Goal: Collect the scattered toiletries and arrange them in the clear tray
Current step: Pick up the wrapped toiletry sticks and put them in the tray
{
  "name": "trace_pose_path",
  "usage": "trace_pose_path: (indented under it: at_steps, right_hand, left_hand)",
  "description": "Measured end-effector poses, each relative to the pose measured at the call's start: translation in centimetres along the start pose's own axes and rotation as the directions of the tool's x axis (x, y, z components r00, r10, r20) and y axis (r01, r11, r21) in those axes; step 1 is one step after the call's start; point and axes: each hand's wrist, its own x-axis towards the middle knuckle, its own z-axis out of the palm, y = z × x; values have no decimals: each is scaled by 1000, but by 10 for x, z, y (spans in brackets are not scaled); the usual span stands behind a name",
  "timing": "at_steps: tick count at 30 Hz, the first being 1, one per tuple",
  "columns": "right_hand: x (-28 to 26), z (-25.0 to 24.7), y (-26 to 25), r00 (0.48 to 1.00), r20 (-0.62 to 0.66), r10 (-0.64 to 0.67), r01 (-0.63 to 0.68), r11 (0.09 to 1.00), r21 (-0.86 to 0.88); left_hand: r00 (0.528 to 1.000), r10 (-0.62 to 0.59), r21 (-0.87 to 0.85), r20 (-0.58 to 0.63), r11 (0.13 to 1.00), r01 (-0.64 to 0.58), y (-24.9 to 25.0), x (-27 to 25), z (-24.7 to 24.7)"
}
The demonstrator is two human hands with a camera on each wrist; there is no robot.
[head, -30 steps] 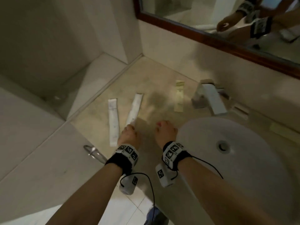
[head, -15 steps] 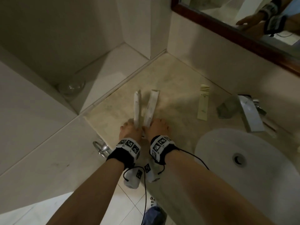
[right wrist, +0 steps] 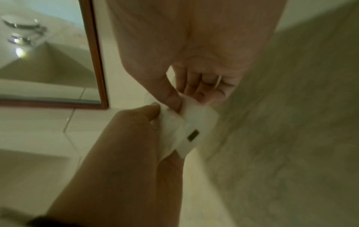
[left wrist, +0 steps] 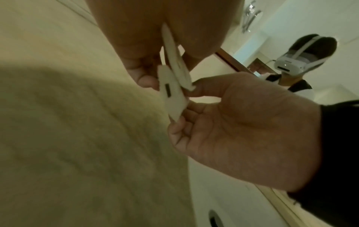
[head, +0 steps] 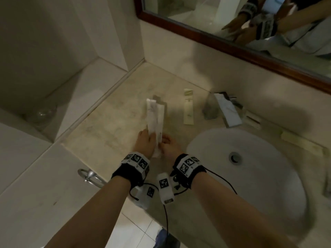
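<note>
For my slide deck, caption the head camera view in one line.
Both hands gather two white sachets on the counter; a third packet lies beside the faucet.

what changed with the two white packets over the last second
The two white packets, which lay apart on the counter a second ago, were slid together, lifted and now overlap. The left hand and right hand each went from touching one packet's near end to pinching the pair together. The cream packet by the tap stayed where it was.
</note>
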Motion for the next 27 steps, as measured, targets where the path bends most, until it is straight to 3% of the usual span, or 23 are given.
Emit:
trace_pose_path:
  at_steps: [4,9,14,19,22,25,27]
  right_hand:
    - [-34,-53,22,999,-41,-21,23,998,63]
    - [-92,-135,66,987,-157,31,-6,988,156]
    - [-166,-229,119,960,-278,28,33,976,213]
    - [-242,-326,167,912,-401,92,93,904,418]
    - [-280,-383,191,800,-577,164,182,851,493]
    - [-322,-438,226,635,-727,262,274,803,529]
    - [-350,-468,253,521,-801,293,333,795,508]
  left_hand:
    - [993,18,18,120,1000,-21,25,-29,48]
    - [942,100,64,321,990,-127,51,-92,130]
    - [811,270,41,519,940,-339,93,-167,217]
    - [675,267,113,688,880,-462,149,-249,296]
    - [543,259,124,798,812,-570,181,-298,341]
    - [417,262,133,871,690,-712,205,-339,386]
    - [361,219,160,906,612,-774,213,-359,415]
